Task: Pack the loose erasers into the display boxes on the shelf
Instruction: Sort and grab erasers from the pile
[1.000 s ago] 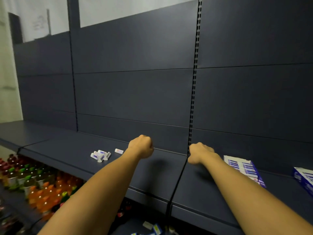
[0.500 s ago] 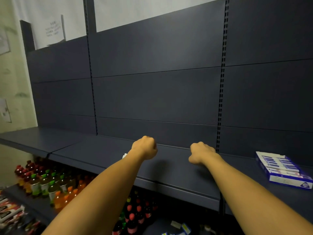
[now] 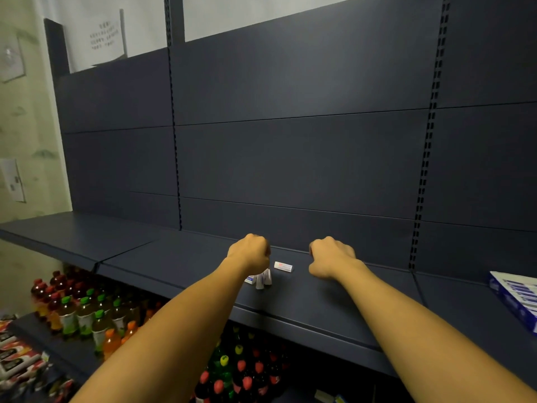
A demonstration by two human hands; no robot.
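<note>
The single eraser [image 3: 283, 266] lies crosswise between both curled, empty fists; left hand [image 3: 250, 253] slightly nearer than right hand [image 3: 329, 257].

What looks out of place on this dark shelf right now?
A few small white erasers lie loose in a heap on the dark blue metal shelf, one white eraser apart, none in the blue-and-white display box at far right.
</note>
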